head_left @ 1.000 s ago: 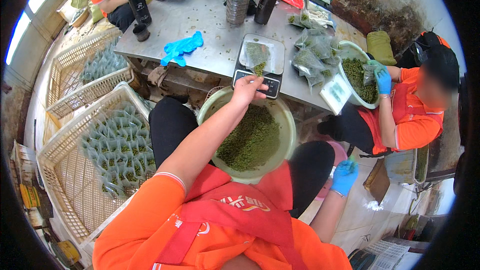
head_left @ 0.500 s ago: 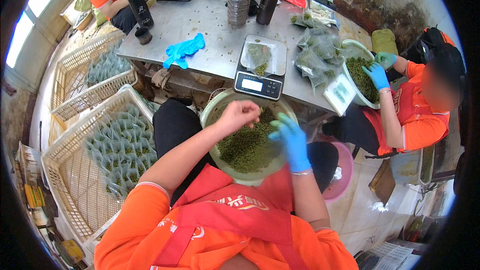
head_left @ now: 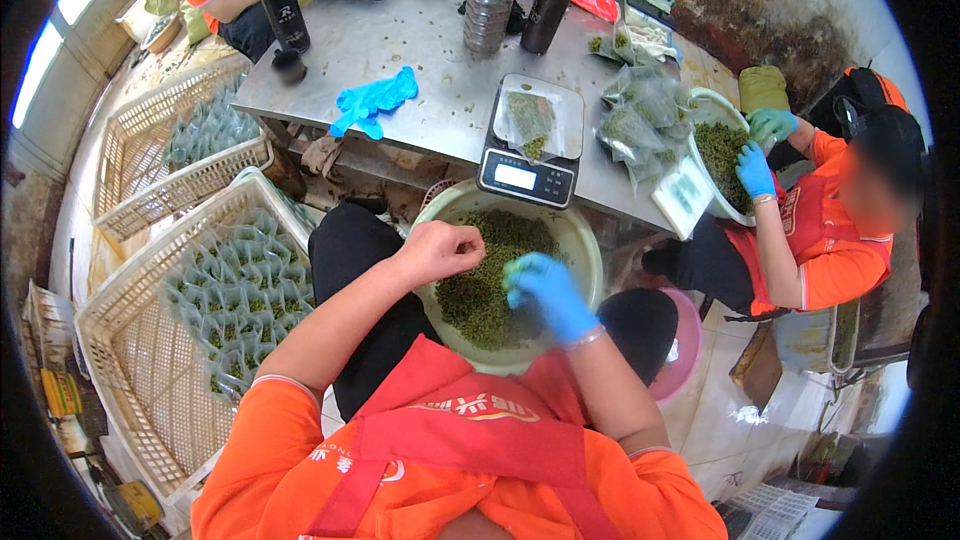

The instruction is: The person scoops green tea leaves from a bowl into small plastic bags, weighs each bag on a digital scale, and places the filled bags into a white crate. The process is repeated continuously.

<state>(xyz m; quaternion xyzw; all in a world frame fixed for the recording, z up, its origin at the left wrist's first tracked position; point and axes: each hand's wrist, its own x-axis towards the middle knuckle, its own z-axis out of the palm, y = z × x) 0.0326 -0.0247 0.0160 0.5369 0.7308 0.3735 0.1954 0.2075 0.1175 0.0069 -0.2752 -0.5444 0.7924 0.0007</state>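
Between my knees sits a pale green basin [head_left: 590,270] holding a heap of small dark green granules, like rolled tea leaves [head_left: 490,300]. My bare left hand [head_left: 440,252] hovers over its left side, fingers curled together; whatever they pinch, if anything, is hidden. Over the right half of the heap is my right hand [head_left: 552,295] in a blue glove with greenish fingertips. Motion blurs its fingers, so their grip is unclear. Just beyond the basin, a digital scale [head_left: 525,178] stands at the table edge, with a clear bag [head_left: 530,122] partly filled with the granules on its pan.
Left, plastic crates [head_left: 150,360] hold upright filled bags [head_left: 245,290]. The metal table [head_left: 430,50] bears a blue glove [head_left: 375,102], a flask [head_left: 283,5], a dark bottle [head_left: 550,5] and more bags [head_left: 640,120]. Two co-workers sit around it, one with a basin [head_left: 712,100]. A pink basin [head_left: 680,345] is right.
My left hand has drawn back left and down from above the heap. My right hand has swung left and lower over the granules. The co-worker's gloved hands at right have shifted slightly.
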